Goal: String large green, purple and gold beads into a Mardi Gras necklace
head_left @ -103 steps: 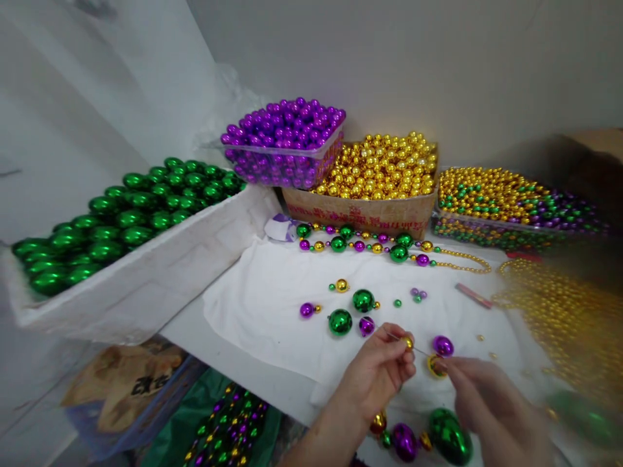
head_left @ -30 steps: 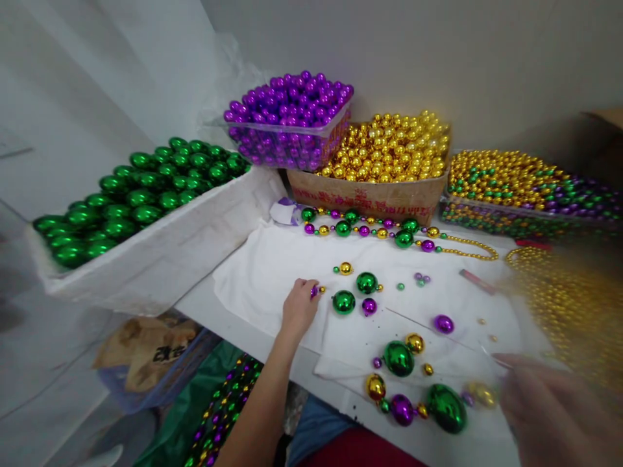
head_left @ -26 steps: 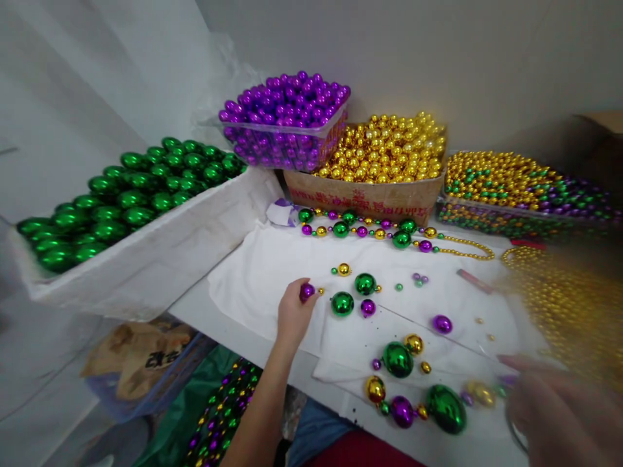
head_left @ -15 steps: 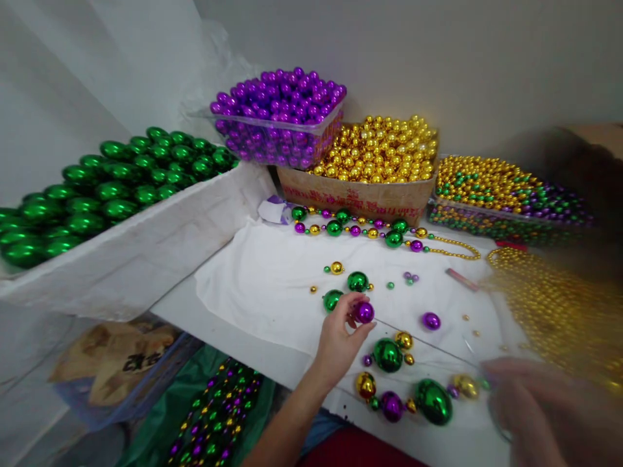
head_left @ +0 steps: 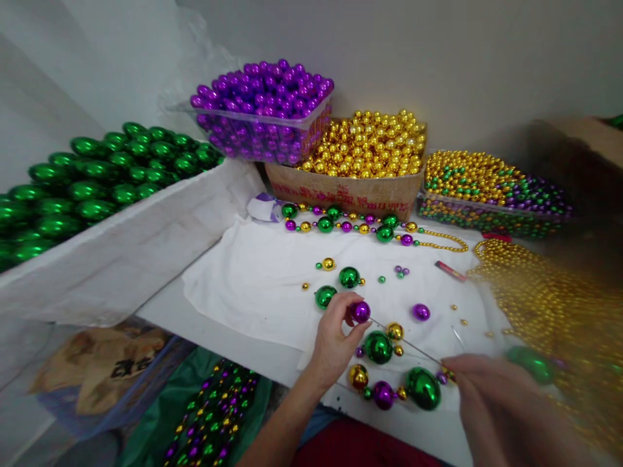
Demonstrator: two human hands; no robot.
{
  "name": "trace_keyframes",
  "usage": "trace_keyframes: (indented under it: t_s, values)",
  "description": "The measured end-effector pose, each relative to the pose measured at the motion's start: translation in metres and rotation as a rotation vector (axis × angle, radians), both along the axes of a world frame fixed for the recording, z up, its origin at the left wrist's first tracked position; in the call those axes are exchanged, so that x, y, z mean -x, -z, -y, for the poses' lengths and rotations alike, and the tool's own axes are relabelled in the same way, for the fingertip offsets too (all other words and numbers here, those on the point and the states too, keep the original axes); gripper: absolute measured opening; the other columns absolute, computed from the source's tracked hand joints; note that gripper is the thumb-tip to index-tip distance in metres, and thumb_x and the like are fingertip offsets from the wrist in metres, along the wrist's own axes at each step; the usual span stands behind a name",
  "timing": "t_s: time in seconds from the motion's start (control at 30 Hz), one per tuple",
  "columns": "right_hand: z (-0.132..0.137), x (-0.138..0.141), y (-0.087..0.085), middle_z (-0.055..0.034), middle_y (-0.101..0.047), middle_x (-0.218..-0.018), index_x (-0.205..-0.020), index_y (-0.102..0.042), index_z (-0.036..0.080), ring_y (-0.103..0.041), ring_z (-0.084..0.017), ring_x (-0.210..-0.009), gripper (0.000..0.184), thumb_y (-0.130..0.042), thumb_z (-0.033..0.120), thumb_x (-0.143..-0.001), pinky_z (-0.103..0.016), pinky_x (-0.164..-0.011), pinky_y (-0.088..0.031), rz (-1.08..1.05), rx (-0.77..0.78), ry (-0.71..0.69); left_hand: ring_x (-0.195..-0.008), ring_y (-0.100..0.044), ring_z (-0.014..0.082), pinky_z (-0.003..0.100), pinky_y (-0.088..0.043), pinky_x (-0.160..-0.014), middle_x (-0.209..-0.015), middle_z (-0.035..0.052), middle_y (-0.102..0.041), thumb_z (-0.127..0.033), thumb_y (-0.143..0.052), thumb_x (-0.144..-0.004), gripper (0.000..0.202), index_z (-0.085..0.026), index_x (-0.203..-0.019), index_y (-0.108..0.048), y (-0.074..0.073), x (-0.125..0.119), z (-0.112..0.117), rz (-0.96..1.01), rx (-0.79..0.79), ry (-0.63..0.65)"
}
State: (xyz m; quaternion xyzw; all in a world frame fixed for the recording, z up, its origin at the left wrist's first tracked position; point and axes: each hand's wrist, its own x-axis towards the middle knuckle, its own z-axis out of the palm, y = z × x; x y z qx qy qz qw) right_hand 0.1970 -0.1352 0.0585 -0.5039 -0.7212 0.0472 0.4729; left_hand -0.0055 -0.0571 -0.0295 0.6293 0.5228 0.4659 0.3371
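My left hand (head_left: 335, 337) pinches a shiny purple bead (head_left: 361, 311) between thumb and fingers above the white cloth. A long thin needle (head_left: 406, 340) runs from that bead down to my right hand (head_left: 501, 402), whose fingertips are closed on it. Small purple and gold beads are close beside the right fingertips. A large green bead (head_left: 530, 363) shows blurred beyond the right hand. Below the needle, strung-looking beads lie in a curve, among them a big green bead (head_left: 423, 388) and a purple bead (head_left: 384, 394). A loose purple bead (head_left: 421, 312) lies above the needle.
Along the back stand a tub of purple beads (head_left: 263, 126), a cardboard box of gold beads (head_left: 341, 188) and a tub of mixed small beads (head_left: 491, 213). A white box (head_left: 146, 240) holds green beads. A bead necklace (head_left: 346, 226) and gold strands (head_left: 525, 279) lie on the table.
My right hand has moved left along the needle, nearer the purple bead. The blurred green bead now shows beyond it. My left hand keeps its pinch; the whole view has shifted slightly.
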Motion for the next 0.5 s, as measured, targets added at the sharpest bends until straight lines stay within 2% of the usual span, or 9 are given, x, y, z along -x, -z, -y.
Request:
trace_keyframes:
  t_s: [0.07, 0.17, 0.27, 0.37, 0.5]
  values:
    - [-0.003, -0.004, 0.0, -0.0084, -0.072, -0.092, -0.106, -0.058, 0.021, -0.07, -0.018, -0.081, 0.025, -0.06, 0.013, -0.083, -0.024, -0.068, -0.057, 0.076, 0.001, -0.04, -0.087, -0.056, 0.0162, 0.027, -0.048, -0.072, -0.11, 0.0061, -0.058, -0.009, -0.065, -0.077, 0.036, -0.02, -0.11, -0.057, 0.0, 0.0, 0.001, -0.022, -0.008, 0.012]
    - [-0.008, -0.004, -0.002, -0.0062, -0.073, -0.087, -0.099, -0.062, 0.021, -0.07, -0.016, -0.073, 0.016, -0.059, 0.016, -0.084, -0.02, -0.06, -0.057, 0.229, 0.031, -0.155, -0.087, -0.056, 0.0162, 0.028, -0.048, -0.072, -0.11, 0.0058, -0.057, -0.008, -0.064, -0.078, 0.035, -0.021, -0.11, -0.057, -0.001, 0.0, 0.001, -0.05, -0.013, 0.037]
    - [-0.012, 0.006, -0.006, -0.004, -0.073, -0.086, -0.092, -0.066, 0.022, -0.07, -0.013, -0.068, 0.011, -0.059, 0.018, -0.084, -0.016, -0.054, -0.055, 0.304, 0.035, -0.124, -0.088, -0.056, 0.0163, 0.028, -0.048, -0.074, -0.111, 0.0053, -0.058, -0.008, -0.064, -0.078, 0.036, -0.022, -0.11, -0.057, 0.0, 0.0, 0.002, -0.055, -0.005, 0.047]
    - [-0.017, 0.019, -0.01, -0.0026, -0.072, -0.089, -0.091, -0.065, 0.023, -0.069, -0.012, -0.07, 0.01, -0.058, 0.018, -0.086, -0.016, -0.059, -0.055, 0.292, -0.019, -0.083, -0.089, -0.057, 0.0167, 0.028, -0.049, -0.075, -0.112, 0.0056, -0.058, -0.009, -0.065, -0.077, 0.036, -0.021, -0.11, -0.057, 0.003, 0.0, 0.002, -0.036, 0.006, 0.044]
    - [-0.024, 0.03, -0.014, -0.0058, -0.071, -0.093, -0.095, -0.06, 0.019, -0.068, -0.012, -0.081, 0.01, -0.052, 0.015, -0.088, -0.019, -0.07, -0.054, 0.219, -0.057, -0.106, -0.092, -0.059, 0.018, 0.029, -0.051, -0.075, -0.113, 0.0067, -0.058, -0.011, -0.065, -0.077, 0.036, -0.021, -0.111, -0.058, 0.007, 0.001, 0.002, -0.01, 0.025, 0.035]
